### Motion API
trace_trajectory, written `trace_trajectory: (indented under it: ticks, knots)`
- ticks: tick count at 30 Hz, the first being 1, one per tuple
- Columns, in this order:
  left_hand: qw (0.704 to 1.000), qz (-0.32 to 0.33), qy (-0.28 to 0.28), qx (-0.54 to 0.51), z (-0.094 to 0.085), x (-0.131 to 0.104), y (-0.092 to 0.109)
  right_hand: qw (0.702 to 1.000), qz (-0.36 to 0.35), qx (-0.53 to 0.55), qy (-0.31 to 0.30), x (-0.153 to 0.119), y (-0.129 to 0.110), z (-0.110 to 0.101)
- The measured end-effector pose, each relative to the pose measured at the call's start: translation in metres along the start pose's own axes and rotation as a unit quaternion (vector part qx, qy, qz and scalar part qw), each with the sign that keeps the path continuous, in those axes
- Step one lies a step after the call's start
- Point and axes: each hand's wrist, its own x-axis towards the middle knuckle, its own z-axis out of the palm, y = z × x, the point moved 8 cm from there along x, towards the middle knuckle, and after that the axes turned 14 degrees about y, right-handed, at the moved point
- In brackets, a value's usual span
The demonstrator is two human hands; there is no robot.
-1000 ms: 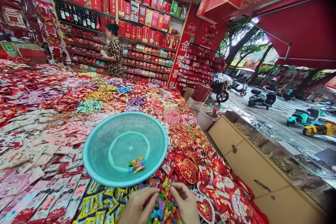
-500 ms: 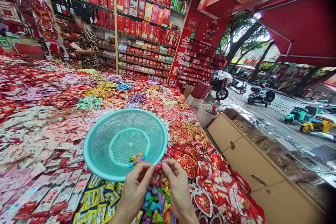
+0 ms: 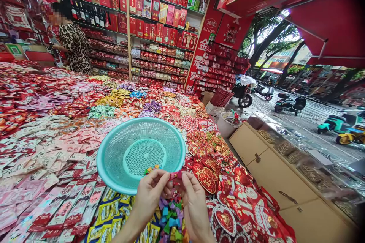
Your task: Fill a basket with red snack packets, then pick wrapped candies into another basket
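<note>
Between both hands I hold a small wrapped candy in a dark pink-red wrapper. My left hand pinches one end of it, and my right hand pinches the other. Just beyond them stands a turquoise plastic basket with mesh sides. A few colourful wrapped candies lie in its near side, partly hidden by my left hand. Beneath my hands is a pile of multicoloured wrapped candies. Yellow and blue packets lie to the left of my wrists.
Pink and white sachets spread over the left of the display. Red heart-shaped packets cover the right. A tan cabinet flanks it. A person in leopard print stands at the back left by the shelves.
The view has turned slightly left, so things sit further right. The pink-red candy shows more clearly, stretched between my fingers. The person at the back has moved left.
</note>
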Motion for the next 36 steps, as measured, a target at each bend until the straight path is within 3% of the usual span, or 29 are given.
trace_trajectory:
  ticks: [7, 12, 16, 19, 22, 27, 32, 36]
  knots:
    - [0.998, -0.044, -0.043, 0.012, 0.003, 0.014, 0.016, 0.997, -0.044, -0.052, -0.035, -0.003, -0.009, 0.008]
    - [0.997, -0.049, -0.057, 0.018, 0.005, 0.011, 0.015, 0.998, -0.039, -0.045, -0.02, 0.0, -0.007, 0.005]
    - [0.996, -0.027, -0.078, 0.043, 0.004, 0.017, 0.019, 0.998, -0.037, -0.054, -0.008, 0.0, -0.007, 0.002]
    - [0.988, 0.012, -0.094, 0.121, -0.006, 0.042, 0.024, 0.996, -0.042, -0.082, 0.011, 0.004, -0.003, -0.009]
    - [0.972, 0.006, -0.109, 0.21, -0.021, 0.077, 0.014, 0.991, -0.051, -0.12, 0.028, 0.012, 0.005, -0.031]
    - [0.923, -0.066, -0.175, 0.335, -0.028, 0.116, -0.033, 0.977, -0.062, -0.181, 0.097, 0.026, 0.019, -0.091]
    - [0.862, -0.114, -0.225, 0.44, -0.02, 0.126, -0.068, 0.967, -0.021, -0.191, 0.169, 0.033, 0.03, -0.151]
    - [0.819, -0.126, -0.252, 0.499, -0.016, 0.123, -0.084, 0.964, 0.01, -0.189, 0.186, 0.036, 0.038, -0.182]
